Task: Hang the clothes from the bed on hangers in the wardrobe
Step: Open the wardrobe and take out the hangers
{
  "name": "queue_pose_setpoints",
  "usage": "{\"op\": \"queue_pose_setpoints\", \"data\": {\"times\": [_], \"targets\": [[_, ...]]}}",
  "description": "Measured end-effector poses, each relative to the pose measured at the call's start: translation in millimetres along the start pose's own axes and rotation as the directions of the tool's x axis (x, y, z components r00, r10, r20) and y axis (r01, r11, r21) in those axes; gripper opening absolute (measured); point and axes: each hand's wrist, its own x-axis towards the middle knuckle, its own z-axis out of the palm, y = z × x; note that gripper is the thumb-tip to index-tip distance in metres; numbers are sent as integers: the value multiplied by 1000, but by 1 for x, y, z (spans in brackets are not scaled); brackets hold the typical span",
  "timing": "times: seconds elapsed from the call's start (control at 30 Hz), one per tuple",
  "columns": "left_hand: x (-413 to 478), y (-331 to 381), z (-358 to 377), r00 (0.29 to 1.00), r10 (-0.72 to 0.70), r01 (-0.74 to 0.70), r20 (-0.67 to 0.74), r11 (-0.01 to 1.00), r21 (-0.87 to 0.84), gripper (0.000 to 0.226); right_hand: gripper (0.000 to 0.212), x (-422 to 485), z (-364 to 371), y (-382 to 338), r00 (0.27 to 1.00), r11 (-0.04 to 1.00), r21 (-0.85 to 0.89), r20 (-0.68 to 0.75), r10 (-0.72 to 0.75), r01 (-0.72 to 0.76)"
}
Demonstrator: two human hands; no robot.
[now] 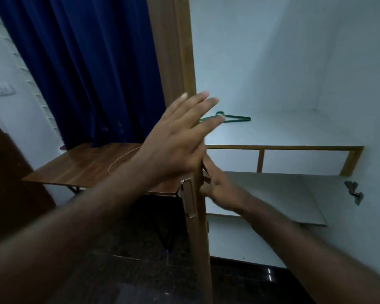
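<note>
The wardrobe stands open in front of me, its brown wooden door [182, 62] seen edge-on in the middle. My left hand [180, 137] lies flat against the door with straight fingers, reaching past its edge. Behind the door's edge, my right hand [217, 185] curls its fingers round the edge near the metal handle [189, 198]. A green hanger [230, 118] lies flat on the white upper shelf [283, 132] inside the wardrobe, just beyond my left fingertips. No clothes or bed are in view.
A wooden folding table [86, 165] stands left of the door under a dark blue curtain [86, 69]. A grey lower shelf [272, 194] sits inside the wardrobe, with a metal hinge [353, 191] on the right wall. The floor is dark tile.
</note>
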Motion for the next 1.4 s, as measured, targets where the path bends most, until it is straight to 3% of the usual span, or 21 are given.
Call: {"op": "queue_pose_setpoints", "data": {"times": [0.07, 0.1, 0.17, 0.23, 0.3, 0.47, 0.53, 0.63, 0.8, 0.93, 1.1, 1.23, 1.4], "targets": [[19, -13, -23, 975, 131, -180, 178, 939, 294, 46, 92, 10, 27, -6, 996, 987, -131, 1, -89, 88], [24, -19, -31, 953, 104, -222, 284, 878, 424, 49, 92, 17, 39, -7, 990, 975, -168, 15, -141, 142], [22, -33, -43, 866, -139, -246, 481, 719, 650, 55, 86, 34, 61, -1, 985, 957, -234, 52, -165, 172], [12, -50, -49, 728, -406, -251, 553, 593, 765, 53, 70, 56, 79, 15, 985, 925, -339, 58, -160, 170], [-3, -72, -55, 633, -555, -237, 540, 525, 817, 52, 59, 83, 97, 27, 977, 897, -390, 54, -204, 209], [-47, -122, -67, 519, -725, -182, 453, 424, 887, 62, 58, 147, 134, 41, 958, 836, -468, 108, -267, 286], [-54, -127, -62, 501, -737, -176, 454, 427, 887, 72, 62, 155, 143, 51, 941, 785, -526, 103, -322, 327], [-46, -123, -42, 501, -738, -147, 453, 443, 885, 73, 71, 153, 141, 63, 937, 813, -478, 71, -341, 332], [-33, -112, -18, 426, -838, -80, 340, 339, 937, 75, 70, 160, 113, 63, 895, 700, -559, 251, -368, 445], [-13, -104, 14, 414, -839, 10, 352, 391, 920, 73, 66, 164, 63, 85, 886, 555, -690, 364, -287, 464], [19, -98, 92, 434, -793, 202, 427, 548, 812, 79, 66, 164, -30, 133, 954, 484, -824, 285, -94, 293], [38, -90, 165, 429, -737, 253, 522, 653, 714, 82, 69, 163, -113, 169, 984, 421, -892, 179, -4, 164], [68, -91, 246, 479, -649, 293, 591, 753, 590, 76, 71, 161, -198, 210, 997, 387, -922, 11, 77, -20]]}}
